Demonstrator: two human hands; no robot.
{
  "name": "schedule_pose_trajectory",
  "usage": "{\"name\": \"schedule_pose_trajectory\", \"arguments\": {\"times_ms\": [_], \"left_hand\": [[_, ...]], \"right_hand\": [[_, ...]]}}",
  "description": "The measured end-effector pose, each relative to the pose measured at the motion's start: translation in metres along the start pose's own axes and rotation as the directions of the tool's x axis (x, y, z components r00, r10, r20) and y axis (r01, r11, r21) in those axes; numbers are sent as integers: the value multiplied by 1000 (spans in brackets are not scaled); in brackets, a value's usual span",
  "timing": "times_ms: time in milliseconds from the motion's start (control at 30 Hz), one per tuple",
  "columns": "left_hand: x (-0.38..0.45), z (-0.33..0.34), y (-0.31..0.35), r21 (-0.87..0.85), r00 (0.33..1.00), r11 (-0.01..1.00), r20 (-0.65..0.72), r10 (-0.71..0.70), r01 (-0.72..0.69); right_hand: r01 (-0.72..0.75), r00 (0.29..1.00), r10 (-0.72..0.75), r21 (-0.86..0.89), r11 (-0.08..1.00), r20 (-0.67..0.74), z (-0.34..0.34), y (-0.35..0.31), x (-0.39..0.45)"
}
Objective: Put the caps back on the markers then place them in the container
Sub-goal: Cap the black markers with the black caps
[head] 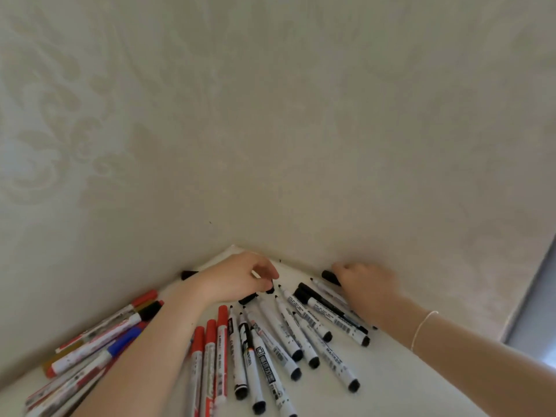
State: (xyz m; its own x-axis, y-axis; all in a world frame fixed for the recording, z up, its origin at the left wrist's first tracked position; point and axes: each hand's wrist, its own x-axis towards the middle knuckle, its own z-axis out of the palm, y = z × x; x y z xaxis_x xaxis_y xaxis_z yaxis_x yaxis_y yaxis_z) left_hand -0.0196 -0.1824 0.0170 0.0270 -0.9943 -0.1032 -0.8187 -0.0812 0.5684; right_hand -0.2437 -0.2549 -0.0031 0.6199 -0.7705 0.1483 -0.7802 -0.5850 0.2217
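Markers (pixel 288 335) lie fanned across the white desk (pixel 391 383), and at the far end of that fan both hands are gathering black caps. The left hand (pixel 237 281) holds its grip as a pinch, thumb and fingertips curled down on a small black cap (pixel 270 288) lying just beyond the bare tips of the black markers, which looks like the pickup before pressing it onto a tip. Another loose black cap (pixel 248 298) lies just under that hand's heel. The right hand (pixel 365 285), a thin bracelet (pixel 422 329) on its wrist, has its fingers curled around a black cap (pixel 330 277) against the wall (pixel 301 130). How firmly that grip closes I cannot tell, since the knuckles hide the fingertips.

The black markers lie with nibs pointing toward the corner, apparently so every open tip faces the place where the caps are scattered. 3 red markers (pixel 210 350) already wear their caps and lie parallel beside them, near the left forearm. Further left, a heap of capped markers (pixel 99 335) in red, blue, black and yellow lies piled along the wall, possibly finished ones. Whether they rest in the container cannot be seen. A further black cap (pixel 189 274) lies by the wall behind the left wrist. Most black markers remain uncapped, so the task appears far from done.
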Motion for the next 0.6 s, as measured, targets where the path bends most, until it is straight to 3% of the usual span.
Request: {"name": "schedule_pose_trajectory", "arguments": {"times_ms": [133,267,400,600], "left_hand": [[2,3,1,28,1000,1000,2,-1,1],[5,3,-2,85,999,996,-38,-27,30],[8,5,-9,200,991,973,-89,-98,114],[15,14,-21,282,987,947,-80,-138,155]], "right_hand": [[68,996,-71,-50,996,-54,13,2,-3],[114,981,-108,33,993,-160,16,1,1],[3,998,-19,248,969,60,6,-6,10],[-74,984,26,274,959,175,2,-13,28]]}}
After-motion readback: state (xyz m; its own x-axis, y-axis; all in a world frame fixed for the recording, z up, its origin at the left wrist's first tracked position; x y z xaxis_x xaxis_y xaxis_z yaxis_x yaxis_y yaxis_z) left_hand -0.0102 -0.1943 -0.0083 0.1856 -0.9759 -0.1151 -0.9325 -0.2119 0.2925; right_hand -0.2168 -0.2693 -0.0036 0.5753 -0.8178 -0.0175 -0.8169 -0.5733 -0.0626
